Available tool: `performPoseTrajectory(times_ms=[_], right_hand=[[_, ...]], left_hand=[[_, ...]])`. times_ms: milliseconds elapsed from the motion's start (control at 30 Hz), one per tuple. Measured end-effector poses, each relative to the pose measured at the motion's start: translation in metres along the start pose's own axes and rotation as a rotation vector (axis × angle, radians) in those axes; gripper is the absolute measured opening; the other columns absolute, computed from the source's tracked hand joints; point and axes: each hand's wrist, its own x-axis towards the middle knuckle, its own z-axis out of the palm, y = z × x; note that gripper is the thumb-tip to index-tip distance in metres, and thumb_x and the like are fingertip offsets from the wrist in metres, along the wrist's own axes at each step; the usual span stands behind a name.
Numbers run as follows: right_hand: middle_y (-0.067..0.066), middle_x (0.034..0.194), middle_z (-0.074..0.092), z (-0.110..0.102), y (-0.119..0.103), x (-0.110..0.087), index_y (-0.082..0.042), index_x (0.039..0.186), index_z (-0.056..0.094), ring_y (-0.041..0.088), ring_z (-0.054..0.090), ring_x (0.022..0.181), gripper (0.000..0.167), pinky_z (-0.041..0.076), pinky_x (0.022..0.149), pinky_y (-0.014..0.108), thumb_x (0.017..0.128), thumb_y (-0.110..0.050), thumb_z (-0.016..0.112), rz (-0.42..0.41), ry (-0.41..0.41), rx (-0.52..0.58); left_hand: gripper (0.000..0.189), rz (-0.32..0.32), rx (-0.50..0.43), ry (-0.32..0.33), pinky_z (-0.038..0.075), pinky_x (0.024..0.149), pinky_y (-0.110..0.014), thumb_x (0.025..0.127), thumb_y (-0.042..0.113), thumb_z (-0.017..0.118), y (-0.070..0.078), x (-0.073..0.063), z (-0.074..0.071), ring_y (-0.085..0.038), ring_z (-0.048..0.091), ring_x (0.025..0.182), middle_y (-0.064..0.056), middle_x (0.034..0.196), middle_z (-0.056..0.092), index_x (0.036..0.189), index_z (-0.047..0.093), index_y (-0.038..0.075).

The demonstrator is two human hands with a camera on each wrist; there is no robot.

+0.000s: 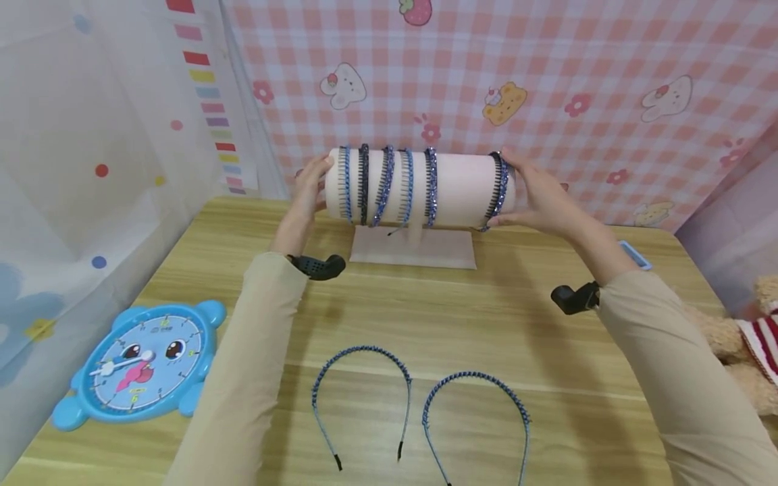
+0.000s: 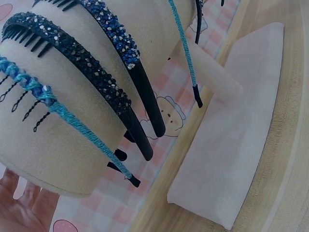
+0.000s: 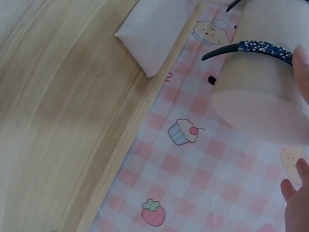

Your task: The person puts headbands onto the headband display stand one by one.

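Note:
A pale padded roll on a T-shaped stand (image 1: 464, 189) carries several blue and black headbands with comb teeth. My left hand (image 1: 306, 192) touches the roll's left end; its fingers (image 2: 34, 205) lie extended by that end in the left wrist view. At the opposite end my right hand (image 1: 541, 196) holds the rightmost glittery headband (image 1: 502, 185), thumb low and a finger at the top. In the right wrist view one digit lies on that headband (image 3: 265, 48), while other fingers (image 3: 297, 186) are apart from the roll. The right hand is partly cut off there.
Two blue headbands, one left (image 1: 363, 349) and one right (image 1: 474, 374), lie on the wooden table (image 1: 340, 304) in front. A blue toy clock (image 1: 206, 351) is at left. A plush toy (image 1: 744, 378) and a blue-framed item (image 1: 635, 255) are at right. Checked cloth (image 1: 462, 67) hangs behind.

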Motion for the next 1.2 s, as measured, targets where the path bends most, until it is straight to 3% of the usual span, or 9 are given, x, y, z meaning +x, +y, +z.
performPoseTrajectory(times_ms=[100, 267, 333, 700, 900, 1100, 1200], right_hand=[[0.017, 0.150, 0.024, 0.000, -0.008, 0.005, -0.008, 0.146, 0.017, 0.039, 0.027, 0.134, 0.109, 0.021, 0.110, 0.054, 0.062, -0.029, 0.084, 0.017, -0.018, -0.074], [0.016, 0.150, 0.024, 0.001, -0.021, 0.015, -0.008, 0.146, 0.017, 0.037, 0.022, 0.137, 0.108, 0.014, 0.111, 0.055, 0.064, -0.037, 0.082, 0.033, -0.070, -0.156], [0.016, 0.151, 0.021, 0.001, -0.025, 0.019, -0.007, 0.146, 0.016, 0.037, 0.018, 0.138, 0.109, 0.009, 0.112, 0.055, 0.064, -0.040, 0.080, 0.033, -0.094, -0.165], [0.015, 0.150, 0.024, 0.009, -0.041, 0.039, -0.004, 0.145, 0.015, 0.031, 0.025, 0.137, 0.109, 0.004, 0.114, 0.052, 0.066, -0.047, 0.077, -0.029, -0.169, -0.197], [0.012, 0.152, 0.019, 0.012, -0.050, 0.044, -0.010, 0.147, 0.010, 0.031, 0.022, 0.139, 0.112, 0.001, 0.113, 0.054, 0.066, -0.051, 0.075, -0.022, -0.203, -0.201], [0.014, 0.152, 0.019, 0.011, -0.051, 0.044, -0.011, 0.147, 0.008, 0.036, 0.015, 0.139, 0.115, -0.001, 0.113, 0.053, 0.064, -0.049, 0.077, -0.010, -0.191, -0.228], [0.016, 0.154, 0.009, 0.006, -0.046, 0.037, -0.011, 0.148, 0.000, 0.037, 0.008, 0.140, 0.122, -0.001, 0.113, 0.055, 0.062, -0.047, 0.080, 0.032, -0.150, -0.206]], left_hand=[[0.052, -0.006, -0.006, 0.008, 0.036, 0.101, -0.041, 0.089, 0.046, 0.046, 0.000, 0.001, -0.001, -0.018, 0.039, 0.129, 0.003, 0.143, 0.038, 0.138, 0.039, 0.028], [0.052, -0.011, -0.026, 0.010, 0.038, 0.099, -0.038, 0.089, 0.045, 0.046, 0.002, 0.002, -0.002, -0.018, 0.040, 0.128, 0.002, 0.142, 0.039, 0.137, 0.040, 0.026], [0.051, -0.012, -0.032, 0.007, 0.038, 0.099, -0.038, 0.089, 0.045, 0.046, 0.003, 0.002, -0.002, -0.019, 0.040, 0.128, 0.002, 0.142, 0.039, 0.137, 0.040, 0.026], [0.055, -0.016, -0.006, 0.002, 0.035, 0.104, -0.041, 0.088, 0.049, 0.046, 0.000, 0.002, -0.001, -0.019, 0.036, 0.131, 0.003, 0.144, 0.036, 0.138, 0.037, 0.027], [0.056, -0.009, -0.004, 0.006, 0.035, 0.103, -0.041, 0.088, 0.048, 0.046, -0.002, 0.001, -0.001, -0.018, 0.036, 0.131, 0.003, 0.144, 0.036, 0.139, 0.037, 0.027], [0.055, -0.006, -0.015, 0.006, 0.035, 0.102, -0.041, 0.088, 0.047, 0.047, -0.002, 0.002, -0.002, -0.018, 0.037, 0.130, 0.003, 0.144, 0.037, 0.138, 0.038, 0.026], [0.055, -0.004, -0.010, 0.002, 0.036, 0.102, -0.041, 0.088, 0.048, 0.047, 0.000, 0.002, -0.001, -0.018, 0.037, 0.130, 0.003, 0.143, 0.038, 0.138, 0.038, 0.026]])
